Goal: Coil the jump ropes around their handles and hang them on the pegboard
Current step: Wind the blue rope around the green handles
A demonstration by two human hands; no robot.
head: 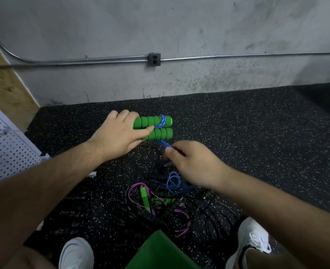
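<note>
Wall point(179, 26): bare concrete on the far side, with conduit and an outlet point(154, 59) running across it.

Floor point(267, 133): black speckled rubber. All work is done over it; there is no bench.

Pegboard point(2, 152): white, at the left edge. Cannot tell whether it leans or is fixed. No rope hangs on the part in view, so hanging is not yet done.

Pile point(160, 202): loose ropes tangled on the floor, near, between two white shoes. It holds black cords, a purple rope point(136, 193) and another green handle. Judgement: several ropes are left to coil.

Left hand point(119, 133): held out over the floor. Fingers and thumb curl round the left ends of the two handles point(160, 127), clamping them side by side. The thumb lies along the seam between them, its tip touching the rope turn. Likely reason: the paired handles make one core to wind on, and the thumb pins the turn against slipping.

Right hand point(193, 164): just near of the handles. Thumb and fingers pinch the blue rope point(162, 121) close below the bundle. The short grip probably gives tension on each pass.

Blue rope: one turn crosses the far handle toward its right end. From there it drops to the right hand, and the slack lies looped on the pile. Judgement: coiling of this rope is at its start.
</note>
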